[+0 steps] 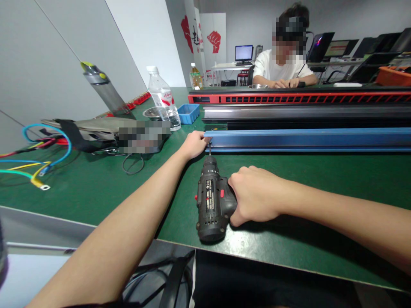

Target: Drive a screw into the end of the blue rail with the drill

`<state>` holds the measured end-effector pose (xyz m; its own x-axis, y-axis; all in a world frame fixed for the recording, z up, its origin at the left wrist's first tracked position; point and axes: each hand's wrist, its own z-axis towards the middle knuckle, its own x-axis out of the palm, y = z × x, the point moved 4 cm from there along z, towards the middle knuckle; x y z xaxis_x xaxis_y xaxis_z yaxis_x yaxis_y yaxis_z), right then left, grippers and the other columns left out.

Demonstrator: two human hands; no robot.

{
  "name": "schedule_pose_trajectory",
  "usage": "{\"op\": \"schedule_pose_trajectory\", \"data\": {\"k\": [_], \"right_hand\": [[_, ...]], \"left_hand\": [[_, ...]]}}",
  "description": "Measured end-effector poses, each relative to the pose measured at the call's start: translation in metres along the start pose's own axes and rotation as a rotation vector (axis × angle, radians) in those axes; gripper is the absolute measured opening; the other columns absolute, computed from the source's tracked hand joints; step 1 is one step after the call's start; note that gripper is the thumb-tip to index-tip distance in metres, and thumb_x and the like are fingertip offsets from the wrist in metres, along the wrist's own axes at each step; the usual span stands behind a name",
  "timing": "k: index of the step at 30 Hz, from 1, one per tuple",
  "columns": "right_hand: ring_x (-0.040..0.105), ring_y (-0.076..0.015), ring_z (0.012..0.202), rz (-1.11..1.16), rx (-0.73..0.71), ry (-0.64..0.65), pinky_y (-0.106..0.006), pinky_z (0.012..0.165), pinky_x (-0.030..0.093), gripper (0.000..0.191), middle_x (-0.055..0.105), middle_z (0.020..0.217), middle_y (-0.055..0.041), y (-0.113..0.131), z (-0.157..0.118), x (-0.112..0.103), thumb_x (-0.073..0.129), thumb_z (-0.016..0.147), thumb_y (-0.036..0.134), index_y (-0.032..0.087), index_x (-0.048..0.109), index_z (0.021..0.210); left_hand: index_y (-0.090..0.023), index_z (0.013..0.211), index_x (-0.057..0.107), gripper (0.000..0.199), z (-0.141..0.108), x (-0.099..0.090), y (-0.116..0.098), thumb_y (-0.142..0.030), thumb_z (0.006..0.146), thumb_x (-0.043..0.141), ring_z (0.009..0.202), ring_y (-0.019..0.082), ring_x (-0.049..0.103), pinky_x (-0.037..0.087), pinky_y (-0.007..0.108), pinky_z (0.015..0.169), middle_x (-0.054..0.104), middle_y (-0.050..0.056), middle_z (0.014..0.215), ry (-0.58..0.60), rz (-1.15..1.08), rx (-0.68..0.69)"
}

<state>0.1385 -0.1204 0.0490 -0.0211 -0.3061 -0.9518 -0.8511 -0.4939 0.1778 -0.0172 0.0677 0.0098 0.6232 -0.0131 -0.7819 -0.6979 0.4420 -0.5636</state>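
My right hand (pixel 255 194) is wrapped round the handle of a black cordless drill (pixel 210 205), which lies on its side just above the green table. Its bit points away from me and meets the near left end of a long blue metal profile (pixel 308 141). At that same end, my left hand (pixel 194 144) grips the profile, its thumb and fingertips close to the bit. Whether the bit sits in a screw or a hole is too small to tell.
Behind the blue profile lie a grey rail (pixel 289 113) and a red slotted strip (pixel 298 98). To the left are a water bottle (pixel 164 100), a blue bin (pixel 189 114), a bag (pixel 96 132) and loose cables (pixel 69 145). Across the table sits a person (pixel 269 64).
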Motion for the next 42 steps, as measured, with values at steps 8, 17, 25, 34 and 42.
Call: {"op": "schedule_pose_trajectory", "data": {"k": [8,17,25,34,42], "right_hand": [[0.072,-0.0307,0.071,-0.002,0.005,-0.007,-0.034,0.055,0.046,0.057,0.078,0.089,-0.0155,0.0005,0.0005,-0.0001,0.072,0.057,0.062,0.017,0.080,0.092],[0.071,-0.0295,0.069,0.003,0.011,-0.002,-0.033,0.053,0.045,0.053,0.078,0.088,-0.0153,-0.0005,-0.0005,-0.0009,0.072,0.058,0.058,0.017,0.080,0.092],[0.070,-0.0287,0.065,-0.003,0.007,-0.021,-0.032,0.049,0.039,0.054,0.077,0.079,-0.0127,-0.0005,-0.0003,-0.0013,0.071,0.055,0.061,0.018,0.079,0.087],[0.070,-0.0282,0.067,0.004,0.002,-0.011,-0.032,0.052,0.042,0.054,0.077,0.083,-0.0129,-0.0001,0.0008,0.0000,0.071,0.056,0.062,0.019,0.079,0.088],[0.071,-0.0294,0.069,0.006,0.011,-0.009,-0.033,0.054,0.045,0.054,0.078,0.086,-0.0138,0.0004,0.0008,-0.0001,0.072,0.056,0.060,0.019,0.080,0.090]], "left_hand": [[-0.019,0.059,0.055,0.038,-0.0008,-0.0008,-0.0017,-0.043,0.088,0.051,0.065,0.018,0.051,0.038,0.026,0.064,0.059,0.003,0.061,-0.002,-0.002,-0.003],[-0.019,0.057,0.053,0.037,-0.0010,-0.0011,-0.0029,-0.041,0.087,0.050,0.066,0.018,0.052,0.039,0.027,0.064,0.058,0.003,0.061,-0.004,0.036,-0.013],[-0.019,0.060,0.053,0.037,-0.0001,0.0002,-0.0001,-0.044,0.086,0.048,0.067,0.018,0.051,0.036,0.026,0.062,0.059,0.004,0.064,0.008,0.028,0.008],[-0.018,0.060,0.053,0.038,-0.0001,0.0000,-0.0021,-0.043,0.088,0.047,0.067,0.018,0.053,0.038,0.026,0.063,0.062,0.004,0.065,0.000,0.060,0.009],[-0.018,0.059,0.053,0.040,-0.0003,-0.0005,-0.0023,-0.044,0.088,0.049,0.066,0.018,0.052,0.038,0.026,0.064,0.059,0.003,0.062,0.000,0.026,0.004]]}}
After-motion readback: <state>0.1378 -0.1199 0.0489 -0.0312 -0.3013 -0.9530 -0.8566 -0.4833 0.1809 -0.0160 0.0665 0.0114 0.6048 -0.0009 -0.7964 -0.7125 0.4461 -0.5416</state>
